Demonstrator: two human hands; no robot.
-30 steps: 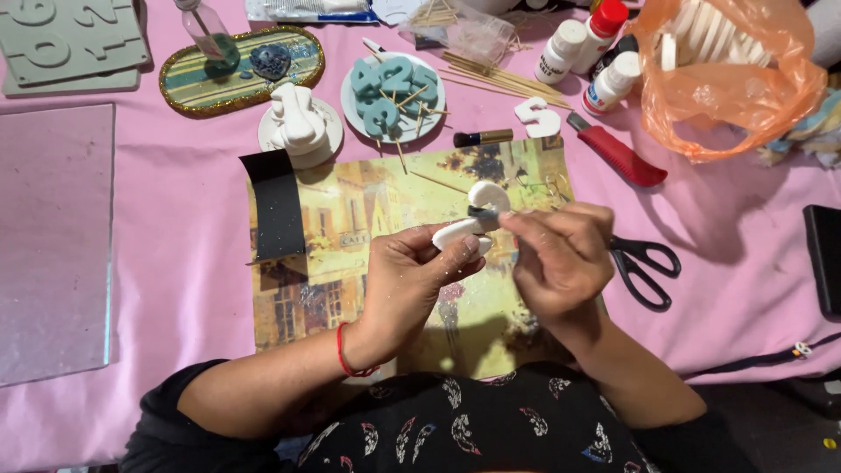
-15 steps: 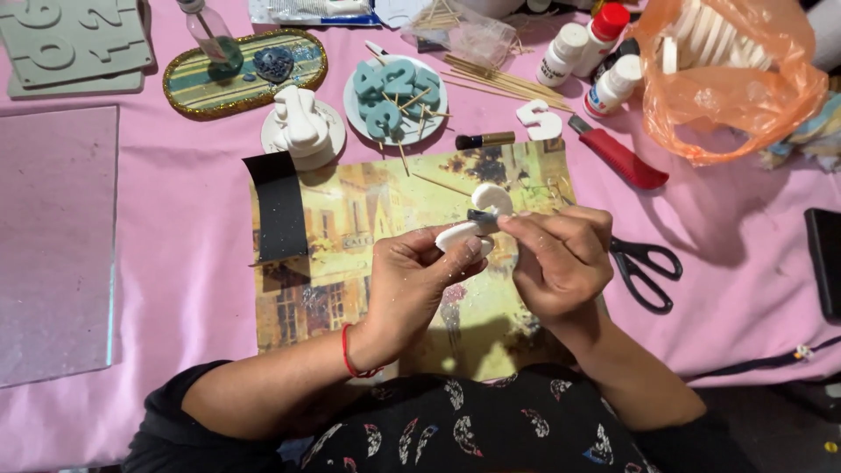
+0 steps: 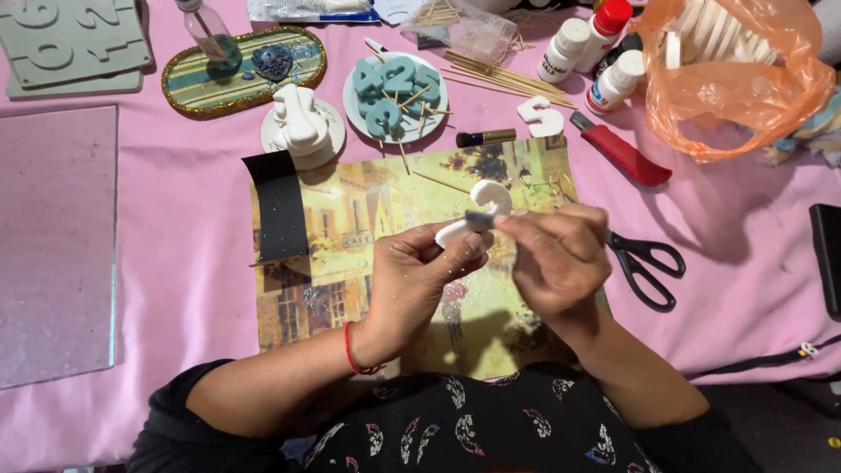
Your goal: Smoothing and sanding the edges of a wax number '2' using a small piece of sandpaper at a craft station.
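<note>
Nearest the camera, the left hand (image 3: pixel 412 285), a red string at its wrist, closes its fingers (image 3: pixel 464 250) on the lower end of a white curved foam piece (image 3: pixel 477 215), holding it up above the printed street-scene mat (image 3: pixel 350 254). The right hand (image 3: pixel 561 258) pinches a small dark strip (image 3: pixel 480 216) against the middle of that piece, its fingers shut on the strip; the piece's rounded top shows just beyond both sets of fingertips.

Beside the right hand, black-handled scissors (image 3: pixel 644 263) lie on the pink worktop (image 3: pixel 193 219). A black glittery sheet (image 3: pixel 279 206) rests on the mat's left edge, and a clear sheet (image 3: pixel 53 245) lies well apart to the left.

Farther off, a white plate (image 3: pixel 350 101) carries teal foam numbers on wooden sticks, and a smaller white dish (image 3: pixel 267 136) holds white foam shapes. A loose white number (image 3: pixel 539 116) lies near a red utility knife (image 3: pixel 620 153). Beyond these, an oval gold-rimmed tray (image 3: pixel 241 70) holds a small bottle and a dark heart shape. At the far right, an orange plastic bag (image 3: pixel 736 74) contains white foam pieces, with white bottles (image 3: pixel 604 48) just beside it.
</note>
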